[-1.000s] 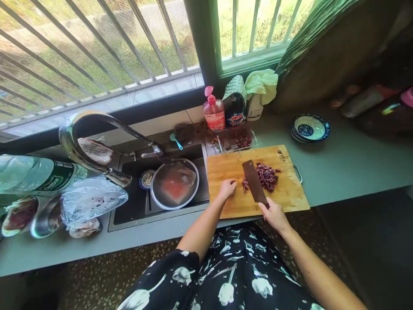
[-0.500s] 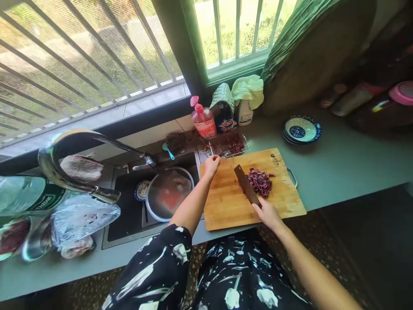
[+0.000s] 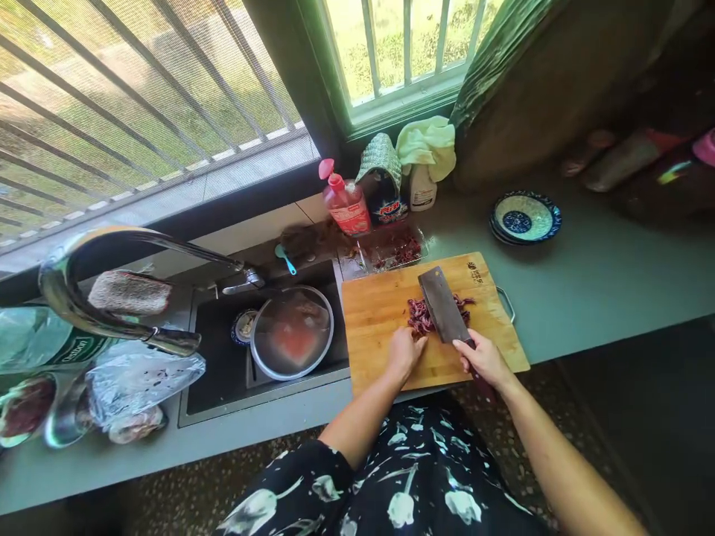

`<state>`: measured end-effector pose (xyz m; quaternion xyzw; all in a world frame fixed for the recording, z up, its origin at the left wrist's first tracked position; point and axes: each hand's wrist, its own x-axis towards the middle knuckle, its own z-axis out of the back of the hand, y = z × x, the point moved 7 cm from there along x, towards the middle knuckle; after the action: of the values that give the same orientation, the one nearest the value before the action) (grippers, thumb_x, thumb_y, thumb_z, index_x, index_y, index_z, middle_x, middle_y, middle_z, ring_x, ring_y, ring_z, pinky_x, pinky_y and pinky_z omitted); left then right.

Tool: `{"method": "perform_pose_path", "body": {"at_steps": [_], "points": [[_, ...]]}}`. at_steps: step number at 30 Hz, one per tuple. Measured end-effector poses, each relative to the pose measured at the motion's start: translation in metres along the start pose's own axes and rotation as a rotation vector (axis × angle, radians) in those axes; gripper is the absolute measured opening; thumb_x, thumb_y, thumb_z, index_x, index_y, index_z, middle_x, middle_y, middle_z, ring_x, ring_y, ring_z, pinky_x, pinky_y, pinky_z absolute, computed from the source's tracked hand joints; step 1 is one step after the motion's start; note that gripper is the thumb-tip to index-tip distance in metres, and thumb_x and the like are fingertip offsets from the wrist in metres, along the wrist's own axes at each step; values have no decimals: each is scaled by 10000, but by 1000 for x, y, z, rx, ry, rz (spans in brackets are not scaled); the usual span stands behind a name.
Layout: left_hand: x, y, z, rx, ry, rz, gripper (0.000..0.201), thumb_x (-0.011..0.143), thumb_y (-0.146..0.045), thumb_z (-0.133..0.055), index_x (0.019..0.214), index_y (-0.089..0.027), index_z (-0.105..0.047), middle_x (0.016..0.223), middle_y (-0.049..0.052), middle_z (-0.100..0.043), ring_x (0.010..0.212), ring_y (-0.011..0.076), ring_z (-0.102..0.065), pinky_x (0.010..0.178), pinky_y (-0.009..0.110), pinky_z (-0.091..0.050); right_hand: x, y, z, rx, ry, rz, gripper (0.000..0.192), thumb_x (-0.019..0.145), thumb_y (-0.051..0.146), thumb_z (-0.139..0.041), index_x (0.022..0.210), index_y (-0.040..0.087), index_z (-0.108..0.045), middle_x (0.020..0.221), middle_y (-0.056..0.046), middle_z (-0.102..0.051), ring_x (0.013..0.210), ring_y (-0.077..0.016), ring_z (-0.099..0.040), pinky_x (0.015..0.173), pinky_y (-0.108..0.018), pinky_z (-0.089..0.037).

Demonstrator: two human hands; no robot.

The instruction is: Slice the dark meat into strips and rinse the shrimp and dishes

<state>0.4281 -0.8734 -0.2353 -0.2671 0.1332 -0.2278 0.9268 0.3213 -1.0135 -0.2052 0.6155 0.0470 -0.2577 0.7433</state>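
While the left hand [image 3: 405, 351] steadies shreds [image 3: 420, 320], the right hand [image 3: 483, 359] clasps the cleaver [image 3: 442, 305]

Grey counter [image 3: 586, 283]. Sink [image 3: 217, 357] at left, holding a round metal bowl [image 3: 291, 332] with something pinkish inside, maybe meat. Curved tap [image 3: 106, 249] over it. Red soap bottle [image 3: 346, 202] and a spray bottle [image 3: 422, 190] under a yellow cloth [image 3: 429, 141] by the window [image 3: 391, 52]. Blue patterned bowls [image 3: 523, 217] stacked at right. Plastic bag [image 3: 139, 376] far left.

right hand [image 3: 485, 359] grips cleaver [image 3: 443, 305] | left hand [image 3: 405, 351] beside purple shreds [image 3: 420, 318] | cutting board [image 3: 380, 313]
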Motion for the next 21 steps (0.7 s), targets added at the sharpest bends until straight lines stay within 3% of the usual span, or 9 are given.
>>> {"method": "perform_pose_path", "body": {"at_steps": [3,7,11,15,21], "points": [[3,-11,7,17,-81,-85,177,758,-287,-542,892,-179,-582,902,74,-524,884,186,-471,771,273,-368,-6,0,-4,-9,7,-12,289,752,471,-456,798,186,-464,425,75,-482,363,-92,-462,398,-195,-380],[4,-7,13,93,-37,-164,166,804,-214,-463,871,-214,-614,875,62,-511,857,172,-445,748,263,-357,-13,-3,-4,-20,3,-17,291,752,477,-457,784,188,-459,430,70,-488,374,-96,-472,407,-198,-386],[2,3,15,196,-34,-133,205,816,-224,-438,857,-218,-639,844,66,-532,850,180,-448,735,269,-358,-19,-7,-2,-33,-5,-23,304,745,487,-463,795,187,-475,427,63,-498,376,-104,-481,408,-203,-382],[2,-8,3,202,13,-119,224,810,-308,-454,899,-210,-635,856,58,-585,854,174,-486,754,258,-374,-22,-9,-2,-44,4,-25,303,746,491,-463,804,194,-488,420,65,-501,381,-110,-486,418,-211,-388],[8,-13,-8,212,69,56,308,831,-344,-393,837,-170,-647,885,87,-623,844,188,-541,742,268,-399,-25,-9,-4,-80,-9,-19,313,744,502,-462,792,194,-492,430,61,-511,385,-110,-490,432,-217,-392]]}}
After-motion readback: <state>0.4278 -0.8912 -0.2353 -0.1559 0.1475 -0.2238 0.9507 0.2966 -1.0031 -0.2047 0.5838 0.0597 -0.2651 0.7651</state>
